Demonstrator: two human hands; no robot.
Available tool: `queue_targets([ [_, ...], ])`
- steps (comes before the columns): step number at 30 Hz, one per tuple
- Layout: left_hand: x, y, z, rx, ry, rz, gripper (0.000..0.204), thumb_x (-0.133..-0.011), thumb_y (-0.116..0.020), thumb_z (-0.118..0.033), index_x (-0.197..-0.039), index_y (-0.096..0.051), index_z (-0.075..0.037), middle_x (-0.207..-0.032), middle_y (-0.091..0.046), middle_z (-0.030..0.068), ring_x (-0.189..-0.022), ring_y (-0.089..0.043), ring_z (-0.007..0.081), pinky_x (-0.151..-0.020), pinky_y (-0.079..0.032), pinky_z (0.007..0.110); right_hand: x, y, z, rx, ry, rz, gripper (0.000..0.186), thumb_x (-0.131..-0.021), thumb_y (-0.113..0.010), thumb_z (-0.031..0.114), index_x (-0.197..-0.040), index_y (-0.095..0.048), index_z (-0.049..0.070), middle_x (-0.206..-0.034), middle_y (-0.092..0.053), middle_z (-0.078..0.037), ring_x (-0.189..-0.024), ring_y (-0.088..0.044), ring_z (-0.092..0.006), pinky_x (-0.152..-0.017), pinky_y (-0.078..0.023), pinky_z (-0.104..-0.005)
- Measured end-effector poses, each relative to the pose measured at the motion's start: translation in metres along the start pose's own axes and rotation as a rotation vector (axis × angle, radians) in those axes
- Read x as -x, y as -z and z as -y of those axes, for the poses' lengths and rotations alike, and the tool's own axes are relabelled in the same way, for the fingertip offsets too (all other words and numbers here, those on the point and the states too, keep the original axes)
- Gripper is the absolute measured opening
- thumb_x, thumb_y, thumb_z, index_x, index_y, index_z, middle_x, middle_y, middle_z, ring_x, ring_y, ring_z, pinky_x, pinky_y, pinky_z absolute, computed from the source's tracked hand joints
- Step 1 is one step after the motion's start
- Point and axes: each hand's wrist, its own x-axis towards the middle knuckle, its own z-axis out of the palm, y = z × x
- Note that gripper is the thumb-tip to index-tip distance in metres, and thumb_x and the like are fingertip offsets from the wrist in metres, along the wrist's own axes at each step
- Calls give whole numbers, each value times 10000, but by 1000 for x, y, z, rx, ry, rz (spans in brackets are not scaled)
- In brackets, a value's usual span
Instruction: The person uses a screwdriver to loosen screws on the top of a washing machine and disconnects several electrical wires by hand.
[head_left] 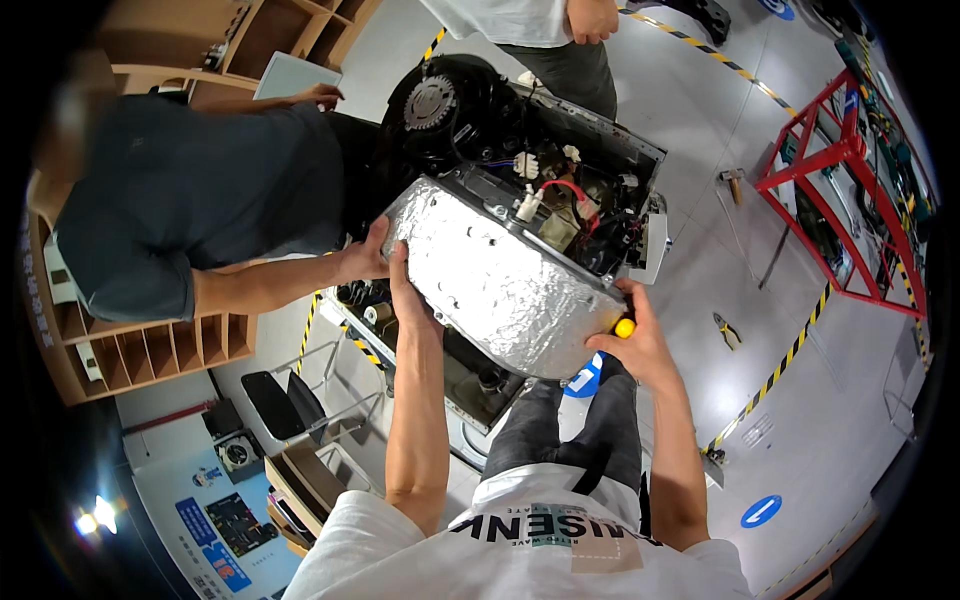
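My left hand [408, 280] grips the left end of a curved, foil-covered silver housing [500, 280], held tilted over an opened appliance chassis [645, 160]. My right hand [635, 335] holds its right end, beside a small round yellow object [624, 328]; whether I hold that too is unclear. A co-worker's hand [368, 255] touches the left end next to mine. Behind the housing are a black drum-shaped part [445, 130] with a grey toothed ring, wires and white connectors.
A co-worker [200, 200] bends in from the left; another person [555, 70] stands beyond the appliance. A red tool cart [810, 150] is at right, near pliers [727, 330] and a hammer [732, 182] on the taped floor. A chair [280, 400] and wooden shelves [175, 355] are at left.
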Motion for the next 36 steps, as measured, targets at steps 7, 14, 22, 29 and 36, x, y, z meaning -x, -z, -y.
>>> queue_targets([
  [7,37,-3,-21,-13,-72,-83,654,-860,-581,-456,-1330,-446,-21,-1253,-577,120,-1108,-579,256,-961,-452,372,6,1,5,65,25,119,802,-610,-859,92,-1265,-404,5,-1143,-539,-124,-1074,-507,-193,-931,-409,-288],
  [14,50,40,-39,-38,-154,-55,657,-828,-628,-439,-1319,-469,-32,-1237,-584,112,-1107,-566,271,-960,-443,385,24,-33,-27,-98,13,205,781,-623,-868,154,-1251,-420,34,-1160,-552,-151,-1082,-529,-229,-946,-412,-316],
  [22,56,69,-82,-87,-270,-37,617,-917,-489,-425,-1389,-382,-43,-1341,-508,105,-1177,-538,275,-973,-455,411,-9,-69,-6,-30,155,315,805,-637,-855,286,-1270,-454,-9,-1190,-549,-212,-1128,-538,-321,-962,-416,-365],
  [29,42,90,-101,-66,-210,-37,629,-919,-479,-388,-1404,-338,-14,-1373,-467,136,-1214,-503,296,-1010,-419,413,-31,-93,-12,-11,173,341,852,-633,-869,316,-1278,-432,-30,-1196,-548,-186,-1129,-537,-280,-978,-414,-347],
  [36,12,121,-101,-59,-253,13,601,-919,-510,-371,-1403,-359,-49,-1371,-476,116,-1232,-483,282,-1042,-388,415,-34,-127,-39,-26,202,287,842,-642,-855,319,-1281,-424,-22,-1199,-533,-202,-1135,-530,-318,-964,-419,-372],
])
